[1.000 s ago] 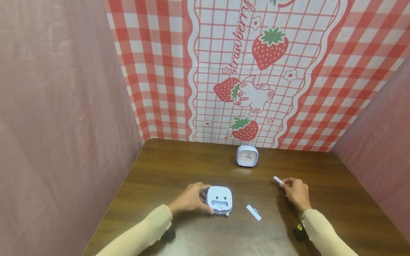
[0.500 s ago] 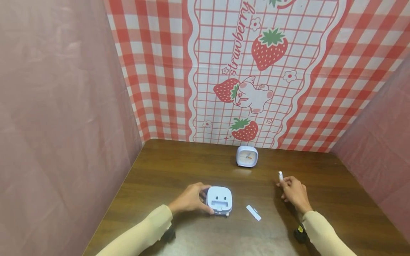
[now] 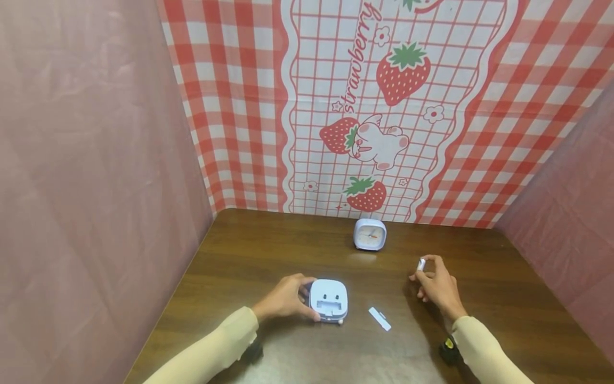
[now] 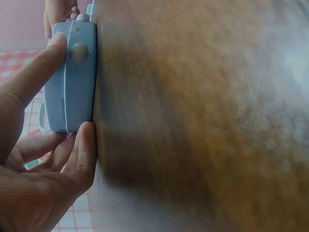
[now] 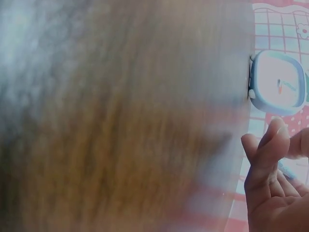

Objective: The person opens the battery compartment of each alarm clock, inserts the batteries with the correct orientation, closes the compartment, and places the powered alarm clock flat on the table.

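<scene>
A pale blue clock (image 3: 329, 297) lies face down on the table, its back up with two dark knobs and an uncovered battery slot. My left hand (image 3: 285, 298) grips its left side; in the left wrist view the thumb is on one edge and the fingers are on the other. To the right of the clock lies the slim white battery cover (image 3: 380, 319). My right hand (image 3: 438, 288) pinches a small white battery (image 3: 421, 265) between thumb and index finger, above the table to the right. Its other fingers hang loosely curled.
Near the back edge of the wooden table (image 3: 268, 240) stands a second pale clock (image 3: 370, 234), face forward. Behind it hangs a red checked strawberry cloth (image 3: 249, 117). Pink curtains (image 3: 96, 160) close off both sides.
In my right hand the battery has turned from slanting left to nearly upright, with the index finger now raised to its far end. My left hand and the clock have stayed put.
</scene>
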Tool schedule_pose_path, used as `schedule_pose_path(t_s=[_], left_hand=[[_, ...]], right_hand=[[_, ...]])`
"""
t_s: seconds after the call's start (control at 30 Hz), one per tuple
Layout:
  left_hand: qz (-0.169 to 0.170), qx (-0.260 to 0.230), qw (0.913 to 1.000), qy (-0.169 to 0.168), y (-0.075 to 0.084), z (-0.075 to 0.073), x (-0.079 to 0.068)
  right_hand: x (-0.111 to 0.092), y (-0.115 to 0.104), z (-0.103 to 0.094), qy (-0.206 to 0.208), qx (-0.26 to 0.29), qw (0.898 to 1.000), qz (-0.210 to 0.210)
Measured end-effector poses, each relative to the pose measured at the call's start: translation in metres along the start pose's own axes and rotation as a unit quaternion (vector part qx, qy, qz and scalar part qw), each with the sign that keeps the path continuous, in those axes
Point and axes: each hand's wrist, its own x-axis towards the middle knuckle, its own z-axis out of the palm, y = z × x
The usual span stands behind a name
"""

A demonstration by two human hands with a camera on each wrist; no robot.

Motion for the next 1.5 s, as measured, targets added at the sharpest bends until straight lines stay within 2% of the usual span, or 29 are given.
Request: schedule_pose_path(t_s=[0.17,0.4,0.6,1.03,1.5], left_hand=[[-0.003,-0.009,1.0000,0.000,-0.0002,0.0002,0.0008],[-0.001,-0.007,1.0000,0.000,-0.0018,0.0000,0.0011],[0.005,-0.001,1.0000,0.002,-0.0001,-0.0011,-0.0003],[0.001,-0.004,1.0000,0.001,0.0003,-0.0001,0.0002],[-0.001,-0.004,1.0000,0.002,0.0005,0.0008,-0.0002]], right_hand=[[-0.0002,-0.0018,0.0015,0.012,0.047,0.999,0.023],[-0.0027,-0.0025,0.0036,0.041,0.077,0.996,0.018],[-0.0024,-0.0044,0.0035,0.069,0.031,0.997,0.007],[-0.0043,-0.0061,0.0030,0.079,-0.053,0.994,-0.050],[-0.0055,-0.0022,0.0036,0.085,-0.064,0.991,-0.077]])
